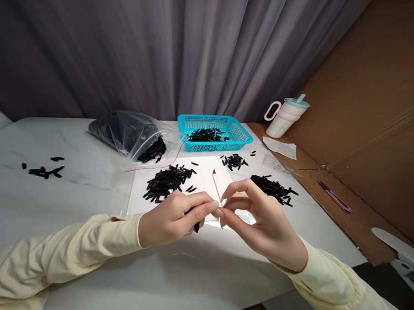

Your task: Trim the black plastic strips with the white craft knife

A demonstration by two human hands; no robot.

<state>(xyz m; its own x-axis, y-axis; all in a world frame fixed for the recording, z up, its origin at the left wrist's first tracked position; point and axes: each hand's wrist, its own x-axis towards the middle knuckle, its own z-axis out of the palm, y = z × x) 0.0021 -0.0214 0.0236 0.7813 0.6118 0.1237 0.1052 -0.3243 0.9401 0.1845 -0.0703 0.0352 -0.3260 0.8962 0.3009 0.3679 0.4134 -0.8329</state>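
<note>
Left hand (170, 218) pinches black piece (197, 226) — right hand (261, 221) touching.

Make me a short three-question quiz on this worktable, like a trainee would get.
1. True or false: the blue basket holds some black pieces.
2. Which hand grips a small black piece? A) left hand B) right hand
3. What stands at the table's far right corner, by the brown board?

Key
1. True.
2. A; the right hand holds a thin white knife instead.
3. A lidded cup with a straw and pink handle.
</note>
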